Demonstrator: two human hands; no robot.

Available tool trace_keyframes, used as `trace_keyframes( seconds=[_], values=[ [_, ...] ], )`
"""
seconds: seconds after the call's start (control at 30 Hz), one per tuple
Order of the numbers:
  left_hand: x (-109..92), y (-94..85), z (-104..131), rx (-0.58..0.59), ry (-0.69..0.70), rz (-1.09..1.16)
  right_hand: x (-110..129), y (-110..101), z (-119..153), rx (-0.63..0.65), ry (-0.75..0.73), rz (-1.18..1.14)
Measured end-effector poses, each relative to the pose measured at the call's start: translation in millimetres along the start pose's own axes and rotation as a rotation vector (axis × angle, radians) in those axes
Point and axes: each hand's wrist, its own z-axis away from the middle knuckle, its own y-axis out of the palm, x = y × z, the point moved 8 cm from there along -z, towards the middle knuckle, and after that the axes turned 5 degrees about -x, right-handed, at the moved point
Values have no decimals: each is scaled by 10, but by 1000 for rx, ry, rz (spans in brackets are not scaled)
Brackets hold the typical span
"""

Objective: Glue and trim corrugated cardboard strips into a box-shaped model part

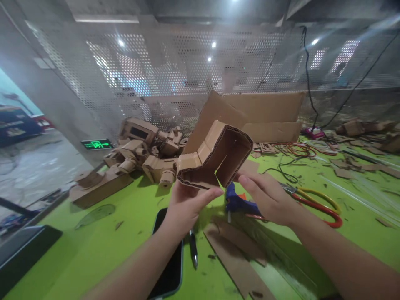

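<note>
A folded cardboard piece (203, 156), bent into an angled hollow channel with its open end facing me, is held up over the table. My left hand (190, 204) grips it from below, thumb along the lower edge. At its lower right corner, the thumb and fingers of my right hand (268, 198) close on the edge; the fingertips are partly hidden. A narrow gap shows where two cardboard edges meet near the bottom. Just below lies a blue glue gun (239, 202), partly hidden by my right hand.
Cardboard models (134, 150) crowd the back left. Scissors (318, 204) with red and yellow handles lie right. A phone (168, 258), a pen (193, 250) and cardboard strips (234, 262) are in front. A large cardboard sheet (268, 112) stands behind, with cables (296, 150) nearby.
</note>
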Motion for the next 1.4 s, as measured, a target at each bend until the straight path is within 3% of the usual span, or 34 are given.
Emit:
trace_keyframes(
  seconds=[0.13,0.4,0.6,0.8,1.03,1.2,1.4],
  values=[
    [11,3,-13,1,-15,-5,-58,21,12,16,59,-11],
    [-27,139,32,84,31,26,-86,-113,34,-223,6,199],
    [20,155,57,99,-23,67,-138,-102,46,-207,56,169],
    [22,122,53,67,9,14,-208,-75,51,-162,118,161],
    [4,91,88,15,19,-5,-423,55,147,-74,422,-85],
    [-18,132,105,69,-10,-6,-449,141,166,-14,524,-243],
    [9,140,121,79,-36,0,-395,167,118,11,479,-299]
  ],
)
